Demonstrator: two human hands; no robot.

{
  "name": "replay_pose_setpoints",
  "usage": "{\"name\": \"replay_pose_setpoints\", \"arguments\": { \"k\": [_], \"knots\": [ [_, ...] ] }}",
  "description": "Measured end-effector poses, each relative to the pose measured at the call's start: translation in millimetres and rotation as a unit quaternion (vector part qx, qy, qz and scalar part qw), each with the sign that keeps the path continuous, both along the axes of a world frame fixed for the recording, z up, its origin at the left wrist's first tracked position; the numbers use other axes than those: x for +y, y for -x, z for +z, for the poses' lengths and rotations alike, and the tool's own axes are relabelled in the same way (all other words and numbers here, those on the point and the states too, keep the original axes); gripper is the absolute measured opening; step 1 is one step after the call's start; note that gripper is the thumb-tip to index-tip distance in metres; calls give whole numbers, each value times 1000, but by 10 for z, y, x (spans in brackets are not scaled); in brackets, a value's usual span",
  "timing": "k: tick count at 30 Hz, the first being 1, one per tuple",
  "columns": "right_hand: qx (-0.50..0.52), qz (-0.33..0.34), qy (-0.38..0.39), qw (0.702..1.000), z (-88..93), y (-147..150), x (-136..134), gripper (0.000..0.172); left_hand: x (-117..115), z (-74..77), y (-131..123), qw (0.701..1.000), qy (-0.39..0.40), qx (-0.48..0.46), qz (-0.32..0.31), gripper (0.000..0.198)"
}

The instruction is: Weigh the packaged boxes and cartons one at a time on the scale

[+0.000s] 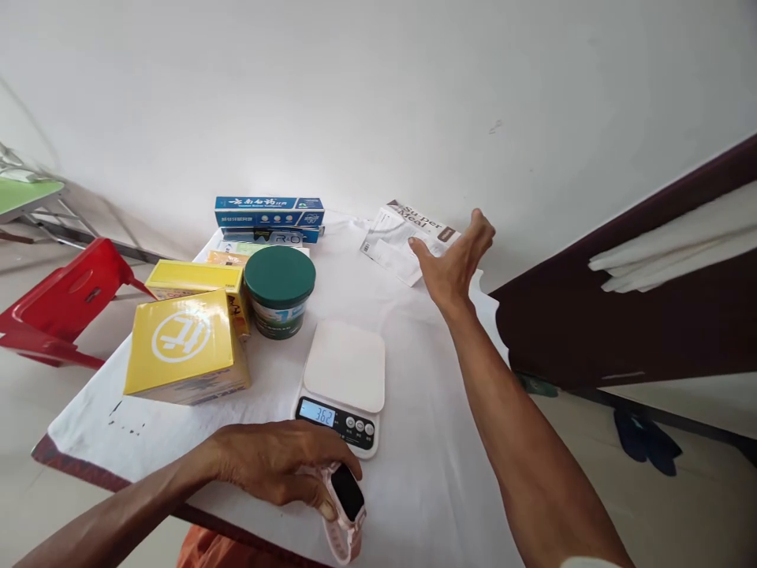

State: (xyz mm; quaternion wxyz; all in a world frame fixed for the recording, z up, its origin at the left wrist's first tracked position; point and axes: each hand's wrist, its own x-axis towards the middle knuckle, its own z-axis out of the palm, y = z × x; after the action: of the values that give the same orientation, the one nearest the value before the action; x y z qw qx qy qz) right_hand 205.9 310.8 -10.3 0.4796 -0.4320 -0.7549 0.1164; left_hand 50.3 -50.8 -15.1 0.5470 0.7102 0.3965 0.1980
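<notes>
Holding a pink watch [348, 493] in the left hand [277, 461]

The left hand [284, 461] is bent low in a pinching grip; the right arm [509, 418] is stretched forward, and the right hand [454, 264] (its thumb [422, 251] splayed) is held spread.

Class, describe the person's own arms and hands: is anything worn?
The left hand and right hand are ungloved; the forearms are bare, with no wristwear visible. A whitish edge, probably the right sleeve, shows at the picture's bottom.
</notes>
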Motion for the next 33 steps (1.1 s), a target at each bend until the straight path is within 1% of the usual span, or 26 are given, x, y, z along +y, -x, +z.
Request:
{"name": "replay_pose_setpoints", "arguments": {
  "k": [1, 2, 4, 5, 6, 7, 9, 10, 12, 14, 16, 18, 21, 23, 25, 27, 29, 31, 32, 33],
  "knots": [
    [0, 38, -11, 999, 52, 70, -170, 97, -2, 11, -4, 1000, -19, 15, -8, 40],
    [-3, 87, -4, 996, 106, 151, -361, 91, -11, 33, -11, 999, -35, 38, -13, 38],
    [-6, 209, 51, 976, 200, 336, -766, 81, -51, 106, -26, 995, -54, 88, -13, 35],
    [-12, 274, 90, 957, 233, 434, -958, 81, -82, 155, -28, 992, -54, 111, -11, 34],
    [-20, 328, 125, 936, 254, 530, -1128, 86, -119, 207, -25, 990, -50, 134, -7, 33],
    [-33, 368, 147, 917, 262, 623, -1272, 95, -163, 258, -14, 987, -43, 156, -3, 31],
    [-55, 418, 163, 892, 247, 789, -1475, 114, -259, 343, 32, 981, -28, 193, 11, 27],
    [-61, 428, 160, 888, 227, 860, -1538, 121, -308, 370, 63, 978, -25, 208, 19, 25],
    [-60, 425, 150, 891, 179, 975, -1616, 128, -400, 382, 129, 970, -47, 235, 41, 27],
    [-45, 409, 143, 900, 125, 1055, -1663, 125, -474, 340, 181, 955, -97, 271, 71, 40],
    [-27, 393, 133, 910, 68, 1105, -1698, 119, -520, 252, 206, 932, -154, 311, 100, 57],
    [-10, 375, 116, 920, 12, 1132, -1718, 113, -538, 134, 206, 908, -210, 340, 129, 65],
    [23, 337, 92, 937, -20, 1120, -1697, 107, -551, -46, 177, 871, -277, 370, 165, 56],
    [42, 314, 71, 946, 42, 1053, -1660, 104, -588, -134, 153, 856, -295, 382, 187, 51],
    [47, 299, 38, 952, 181, 921, -1634, 101, -666, -187, 126, 842, -302, 390, 218, 52],
    [40, 287, 3, 957, 356, 725, -1647, 100, -773, -209, 92, 828, -296, 399, 259, 53],
    [28, 274, -20, 961, 501, 497, -1707, 98, -874, -212, 39, 823, -258, 412, 293, 48],
    [20, 260, -28, 965, 565, 279, -1794, 95, -924, -207, -39, 829, -195, 416, 318, 37],
    [16, 253, -28, 967, 563, 187, -1838, 94, -921, -203, -85, 832, -165, 412, 332, 35],
    [15, 244, -26, 969, 541, 109, -1879, 95, -899, -198, -132, 832, -141, 406, 350, 40]
  ]
}}
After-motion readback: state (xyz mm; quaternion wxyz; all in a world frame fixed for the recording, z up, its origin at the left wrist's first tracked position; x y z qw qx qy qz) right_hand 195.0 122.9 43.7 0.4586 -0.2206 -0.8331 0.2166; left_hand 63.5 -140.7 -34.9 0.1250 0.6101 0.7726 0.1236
